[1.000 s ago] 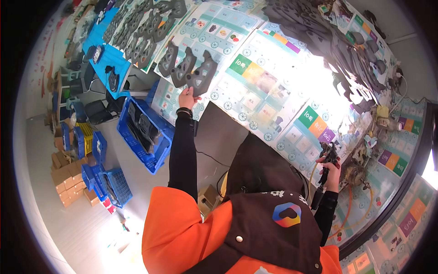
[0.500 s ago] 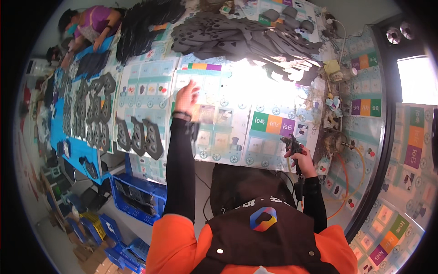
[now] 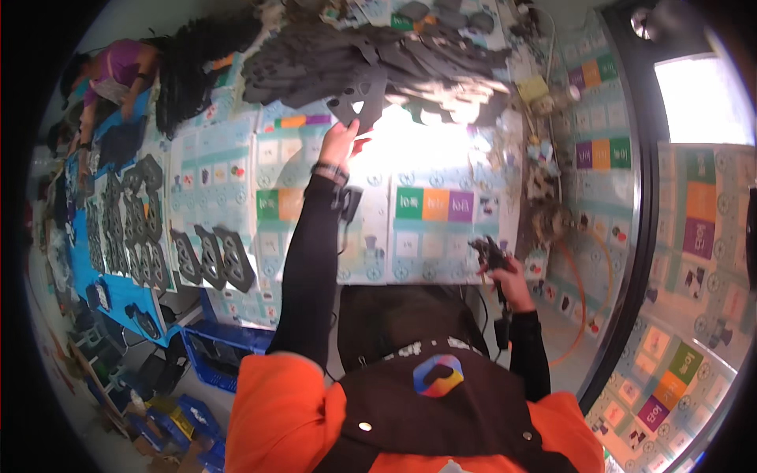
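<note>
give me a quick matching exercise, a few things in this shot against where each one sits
Things:
1. left hand
2. right hand
3. blue crates
4. orange hose

Places:
a. on the floor at lower left, beside the table
b. stretched out to a dark cutout piece by the dark pile
c. looping down right of the table
d. at the table's near right edge, gripping a dark tool

Pairs: 1-b, 2-d, 3-a, 4-c

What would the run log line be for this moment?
left hand: gripping dark cut-out piece at pile edge | right hand: holding black hand tool | surface: table with printed sheets
</note>
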A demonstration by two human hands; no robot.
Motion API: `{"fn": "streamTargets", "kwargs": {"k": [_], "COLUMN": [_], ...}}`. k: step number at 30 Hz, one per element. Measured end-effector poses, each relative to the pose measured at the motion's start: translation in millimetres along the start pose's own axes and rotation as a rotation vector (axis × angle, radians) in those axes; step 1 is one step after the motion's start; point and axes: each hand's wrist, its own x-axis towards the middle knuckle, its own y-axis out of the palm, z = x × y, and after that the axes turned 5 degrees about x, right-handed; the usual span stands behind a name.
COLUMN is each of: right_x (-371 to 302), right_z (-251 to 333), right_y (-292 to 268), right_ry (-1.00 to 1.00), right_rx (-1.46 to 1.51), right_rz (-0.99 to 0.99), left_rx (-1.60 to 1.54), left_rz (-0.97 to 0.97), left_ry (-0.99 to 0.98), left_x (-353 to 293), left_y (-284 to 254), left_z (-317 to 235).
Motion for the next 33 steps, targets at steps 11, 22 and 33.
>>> {"fn": "streamTargets", "kwargs": {"k": [11, 22, 33], "right_x": [27.7, 38.7, 42.5], "right_z": [9.3, -21.9, -24.1], "right_y": [49.6, 76.1, 88.6], "right_ry": [0.057, 0.147, 0.101], "right_rx": [-0.216, -0.407, -0.461], "right_rz": [0.340, 0.373, 0.399], "left_rx": [0.306, 0.449, 0.407], "left_rz": [0.189, 0.048, 0.018], "left_ry": [-0.276, -0.253, -0.247], "left_x": [-240.0, -249.1, -244.8], "left_y": [7.3, 24.7, 27.6], "left_z": [232.6, 242.3, 242.0]}}
